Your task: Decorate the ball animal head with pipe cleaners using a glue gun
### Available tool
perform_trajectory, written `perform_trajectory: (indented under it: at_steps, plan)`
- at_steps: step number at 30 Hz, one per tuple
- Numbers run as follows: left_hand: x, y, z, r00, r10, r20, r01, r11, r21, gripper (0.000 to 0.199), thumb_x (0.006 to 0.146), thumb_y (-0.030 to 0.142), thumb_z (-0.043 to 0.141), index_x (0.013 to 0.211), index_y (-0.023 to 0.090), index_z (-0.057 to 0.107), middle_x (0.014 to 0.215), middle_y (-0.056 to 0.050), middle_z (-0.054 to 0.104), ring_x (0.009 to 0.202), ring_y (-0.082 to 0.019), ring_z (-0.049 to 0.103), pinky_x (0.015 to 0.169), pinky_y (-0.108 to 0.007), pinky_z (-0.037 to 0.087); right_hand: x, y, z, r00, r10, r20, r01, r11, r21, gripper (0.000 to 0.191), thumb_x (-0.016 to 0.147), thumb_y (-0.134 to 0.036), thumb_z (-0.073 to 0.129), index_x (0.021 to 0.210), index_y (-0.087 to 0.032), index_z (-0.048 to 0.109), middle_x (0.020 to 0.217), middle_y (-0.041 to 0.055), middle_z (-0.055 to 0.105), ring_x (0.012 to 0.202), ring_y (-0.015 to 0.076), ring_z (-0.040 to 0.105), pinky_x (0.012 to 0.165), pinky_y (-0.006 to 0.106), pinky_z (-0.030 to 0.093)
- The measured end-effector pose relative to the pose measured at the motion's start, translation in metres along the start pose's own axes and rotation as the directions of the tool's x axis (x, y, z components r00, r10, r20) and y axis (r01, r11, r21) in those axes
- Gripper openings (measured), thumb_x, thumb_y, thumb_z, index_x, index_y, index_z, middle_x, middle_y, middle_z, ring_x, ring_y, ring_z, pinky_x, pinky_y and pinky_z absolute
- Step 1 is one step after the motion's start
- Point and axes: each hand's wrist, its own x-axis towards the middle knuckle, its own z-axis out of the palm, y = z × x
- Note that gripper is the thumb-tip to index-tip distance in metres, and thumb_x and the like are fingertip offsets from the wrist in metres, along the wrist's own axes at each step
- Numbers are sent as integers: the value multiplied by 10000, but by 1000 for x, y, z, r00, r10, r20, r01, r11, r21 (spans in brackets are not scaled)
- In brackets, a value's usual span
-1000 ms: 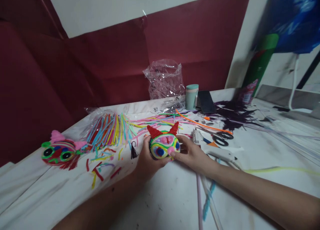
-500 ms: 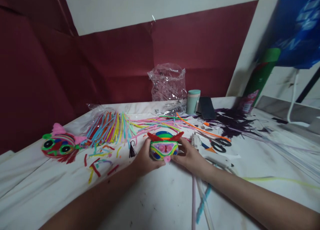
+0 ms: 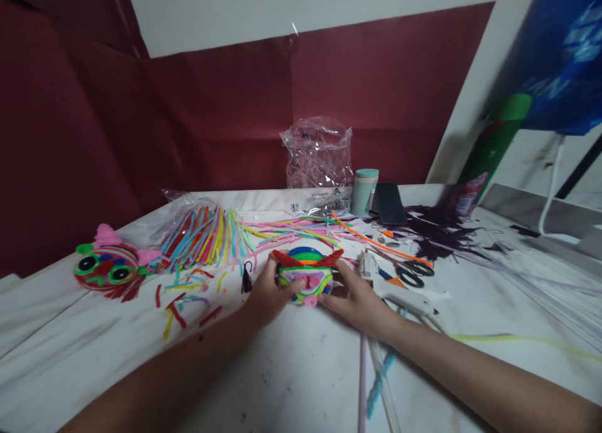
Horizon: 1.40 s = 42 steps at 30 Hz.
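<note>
Between my two hands is a rounded pipe-cleaner craft head with red pointed ears, blue, green and yellow bands and a pink-purple front. My left hand grips its left side, the thumb lying across the front. On the right side, my right hand closes round it with fingers and thumb; its far fingers are hidden. A small black tassel lies just left of my left hand. Close to my right hand are a white hot glue gun and black-handled scissors.
At the left sits a similar craft head with round green-rimmed eyes. Behind are a bundle of coloured pipe cleaners, a clear plastic bag, a mint cup, a phone and dark purple fringe. Cut scraps lie at left.
My left thumb has moved from the craft head's lower edge up onto its front. The head has shifted slightly left with both hands; the camera view has shifted a little.
</note>
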Motion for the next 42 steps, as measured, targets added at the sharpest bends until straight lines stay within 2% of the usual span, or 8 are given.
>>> perform_trajectory:
  at_steps: [4,8,13,22,29,35,38,42]
  plan:
    - [-1,1,-1,1000,16,-15,-14,993,116,694,600,260,748,1212,205,424,1179,-98,569,1095,-259,540,909,-377,447,1,-4,0,1000,6,-3,-6,1000,-4,451,734,-265,664,1128,-214,450,1129,80,585,1014,204,580,865,373,507]
    - [-4,6,2,997,76,-12,-73,981,181,678,628,305,728,1212,199,400,1178,-96,544,1089,-246,530,928,-383,425,3,-5,-4,994,104,42,-105,994,18,479,732,-340,659,1137,-214,436,1082,71,608,967,201,601,824,361,519]
    - [-12,16,10,978,209,-10,-191,914,358,708,601,309,748,1205,190,398,1217,-112,473,1149,-266,458,989,-418,356,1,3,-3,990,117,-78,-120,992,-35,464,742,-339,646,1124,-198,423,1043,69,608,935,203,598,829,364,494]
    - [-11,14,7,992,127,25,-129,949,289,703,636,310,723,1233,197,369,1194,-112,490,1093,-264,501,940,-406,406,0,9,-1,988,97,-122,-111,987,-115,460,754,-377,637,1120,-195,426,1055,82,602,933,218,599,794,363,506]
    - [-9,9,5,999,54,2,-53,983,178,748,597,344,762,1223,212,375,1207,-114,492,1103,-271,508,934,-403,416,-1,8,0,991,86,-99,-88,996,-18,567,702,-352,701,1161,-200,405,1082,87,615,987,218,592,788,341,519]
    - [1,6,-2,985,51,165,-34,994,-100,850,504,448,799,1203,214,376,1235,-132,505,1146,-300,489,936,-403,415,5,0,-2,975,169,-143,-142,973,183,503,691,-393,707,1101,-206,485,1103,82,617,988,227,598,829,365,517]
    - [6,4,-4,988,76,137,-76,997,-7,829,521,332,817,1218,230,382,1310,-129,448,1233,-294,411,998,-413,359,10,-1,-6,942,311,-128,-238,884,402,363,762,-439,625,1034,-215,535,1054,75,645,904,220,638,804,373,535]
    - [8,-1,-6,991,84,100,-92,993,77,789,540,270,807,1222,226,414,1307,-131,458,1242,-293,402,1006,-436,350,14,1,-10,878,453,-158,-332,812,481,263,763,-427,623,928,-226,581,954,63,672,801,207,659,711,354,569]
